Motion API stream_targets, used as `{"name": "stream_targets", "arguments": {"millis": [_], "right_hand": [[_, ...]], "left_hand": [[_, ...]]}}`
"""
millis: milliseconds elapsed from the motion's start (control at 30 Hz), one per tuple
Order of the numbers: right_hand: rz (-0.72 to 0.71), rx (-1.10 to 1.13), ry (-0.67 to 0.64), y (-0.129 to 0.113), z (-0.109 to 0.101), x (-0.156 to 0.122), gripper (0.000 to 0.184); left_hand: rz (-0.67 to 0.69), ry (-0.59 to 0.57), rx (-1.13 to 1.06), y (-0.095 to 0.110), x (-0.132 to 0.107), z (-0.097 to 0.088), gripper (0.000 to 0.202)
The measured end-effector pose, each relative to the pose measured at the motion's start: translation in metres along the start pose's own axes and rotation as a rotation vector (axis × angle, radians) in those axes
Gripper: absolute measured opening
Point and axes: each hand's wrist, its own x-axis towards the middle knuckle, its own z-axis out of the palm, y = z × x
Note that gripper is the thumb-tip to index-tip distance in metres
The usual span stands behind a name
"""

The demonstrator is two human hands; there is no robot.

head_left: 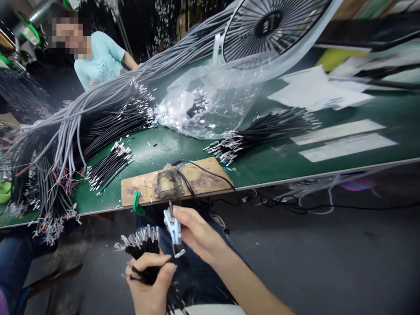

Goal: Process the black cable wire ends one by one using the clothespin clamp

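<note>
My left hand [150, 280] is closed round a bundle of short black wires [141, 246] with silvery stripped ends, held upright below the table edge. My right hand [193, 229] grips a small pale-blue clip-like tool [173, 227], its tip close to the wire ends. Just above, a wooden board [203, 175] lies at the table's front edge with a worn metal block [168, 183] on it and a black cord running off it. A green clamp [137, 204] holds the board to the edge.
On the green table [361, 113] lie a long grey cable bundle [98, 100], black wire bunches [269, 129], a small bunch [110, 164], a clear plastic bag [210, 100], white papers [315, 89] and a fan [269, 26]. Another person in a light-blue shirt [98, 61] sits across.
</note>
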Motion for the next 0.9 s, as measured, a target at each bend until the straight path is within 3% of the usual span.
{"name": "stream_targets", "arguments": {"millis": [133, 467, 733, 900], "right_hand": [[0.051, 0.164, -0.062, 0.004, 0.005, 0.002, 0.049], [-0.009, -0.063, 0.078, -0.002, 0.009, 0.002, 0.061], [-0.010, 0.041, 0.131, 0.010, -0.011, -0.002, 0.058], [-0.182, -0.214, 0.256, 0.018, -0.026, -0.020, 0.053]], "left_hand": [[0.017, -0.015, -0.020, 0.003, 0.007, 0.005, 0.011], [0.001, -0.046, -0.011, 0.008, 0.006, 0.011, 0.014], [-0.017, -0.079, 0.003, 0.003, 0.001, 0.008, 0.013], [-0.086, -0.129, 0.029, -0.007, -0.009, 0.003, 0.010]]}}
